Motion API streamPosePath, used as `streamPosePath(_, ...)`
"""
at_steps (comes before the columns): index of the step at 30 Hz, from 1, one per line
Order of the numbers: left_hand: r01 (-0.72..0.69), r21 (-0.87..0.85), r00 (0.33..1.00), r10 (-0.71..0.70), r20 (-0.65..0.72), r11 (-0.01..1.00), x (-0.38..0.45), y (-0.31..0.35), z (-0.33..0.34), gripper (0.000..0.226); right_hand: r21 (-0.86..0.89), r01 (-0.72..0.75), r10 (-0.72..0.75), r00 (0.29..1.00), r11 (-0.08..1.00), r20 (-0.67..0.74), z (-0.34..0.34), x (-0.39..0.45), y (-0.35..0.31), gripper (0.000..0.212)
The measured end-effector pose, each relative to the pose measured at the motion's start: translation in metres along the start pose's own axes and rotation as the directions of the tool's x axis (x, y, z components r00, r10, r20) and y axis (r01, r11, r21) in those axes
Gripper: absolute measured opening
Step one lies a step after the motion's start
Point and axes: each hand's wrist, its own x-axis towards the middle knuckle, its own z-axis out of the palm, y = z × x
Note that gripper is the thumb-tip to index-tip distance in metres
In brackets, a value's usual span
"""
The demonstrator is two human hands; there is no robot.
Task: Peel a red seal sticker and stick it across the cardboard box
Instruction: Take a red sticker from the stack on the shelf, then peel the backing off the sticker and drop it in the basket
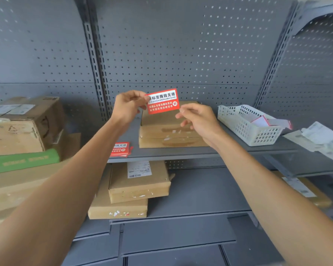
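Observation:
A red seal sticker [162,101] with white and black print is held up in front of me, above a flat cardboard box [169,135] that lies on the grey shelf [229,150]. My left hand [128,106] pinches the sticker's left edge. My right hand [197,120] is at the sticker's lower right corner, fingertips touching or almost touching it; I cannot tell if it grips. A small stack of more red seal stickers [120,149] lies on the shelf, left of the box.
A white plastic basket [244,129] with paper scraps stands right of the box. Loose papers [321,139] lie at far right. Large cardboard boxes [23,123] and a green package [23,162] are stacked at left. Two flat boxes [135,187] sit on the lower shelf.

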Motion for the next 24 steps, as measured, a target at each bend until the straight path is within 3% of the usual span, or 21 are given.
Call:
streamPosePath(12,0.059,-0.024,0.998,-0.058,0.017,0.998,0.016,0.014,0.069,0.018,0.019,0.015,-0.015,1.0,1.0,-0.01,-0.066,0.014,0.02,0.014)
streamPosePath(24,0.145,-0.004,0.986,-0.144,0.086,0.989,0.033,0.022,0.072,0.017,0.135,0.003,-0.011,0.998,0.991,0.063,-0.073,0.029,0.01,0.015)
